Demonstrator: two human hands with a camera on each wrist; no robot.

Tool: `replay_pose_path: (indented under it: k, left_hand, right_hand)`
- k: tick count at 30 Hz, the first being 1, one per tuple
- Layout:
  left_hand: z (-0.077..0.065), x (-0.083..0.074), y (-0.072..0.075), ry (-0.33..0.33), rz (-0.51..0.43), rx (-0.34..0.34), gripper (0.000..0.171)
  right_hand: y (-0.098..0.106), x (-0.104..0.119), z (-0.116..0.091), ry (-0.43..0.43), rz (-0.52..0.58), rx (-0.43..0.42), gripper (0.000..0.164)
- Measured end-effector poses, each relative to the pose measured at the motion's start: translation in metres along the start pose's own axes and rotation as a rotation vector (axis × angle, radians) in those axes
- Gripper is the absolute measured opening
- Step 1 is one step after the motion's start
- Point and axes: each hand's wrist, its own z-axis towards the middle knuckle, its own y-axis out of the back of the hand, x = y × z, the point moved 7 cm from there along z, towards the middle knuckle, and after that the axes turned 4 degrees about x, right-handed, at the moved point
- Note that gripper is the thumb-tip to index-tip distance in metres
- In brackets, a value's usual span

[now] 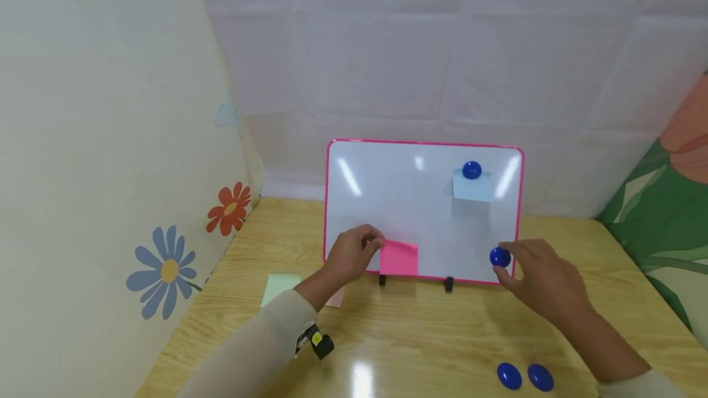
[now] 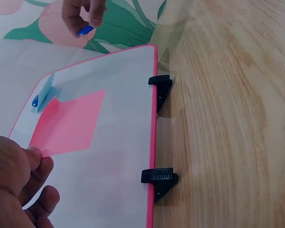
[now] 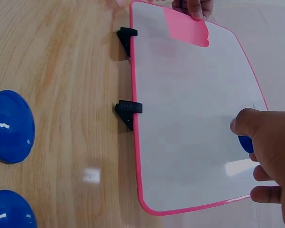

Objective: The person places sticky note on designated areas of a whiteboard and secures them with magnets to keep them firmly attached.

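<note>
A whiteboard (image 1: 420, 214) with a pink frame stands tilted on the table. My left hand (image 1: 352, 253) pinches a bright pink sticky note (image 1: 399, 258) by its upper left corner, in front of the board's lower part; the note's top edge curls in the left wrist view. Between the thumb and fingers of my right hand (image 1: 547, 278) is a round blue magnet (image 1: 500, 257), held in front of the board's lower right corner. Higher on the board, another blue magnet (image 1: 472, 169) sits over the top of a light blue sticky note (image 1: 472, 186).
Two more blue magnets (image 1: 509, 376) lie on the table (image 1: 420, 336) at the front right. A pale green note (image 1: 279, 287) and a pink one (image 1: 335, 298), partly hidden by the left arm, lie left of the board. Black clip feet (image 2: 160, 183) support its lower edge.
</note>
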Motion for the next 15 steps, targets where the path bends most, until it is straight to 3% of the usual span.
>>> replay_pose_path:
  k: [15]
  left_hand:
    - [0.009,-0.007,0.007,-0.017,0.011,-0.030,0.012]
  right_hand:
    - [0.004,0.004,0.014,-0.032,0.022,0.045,0.055]
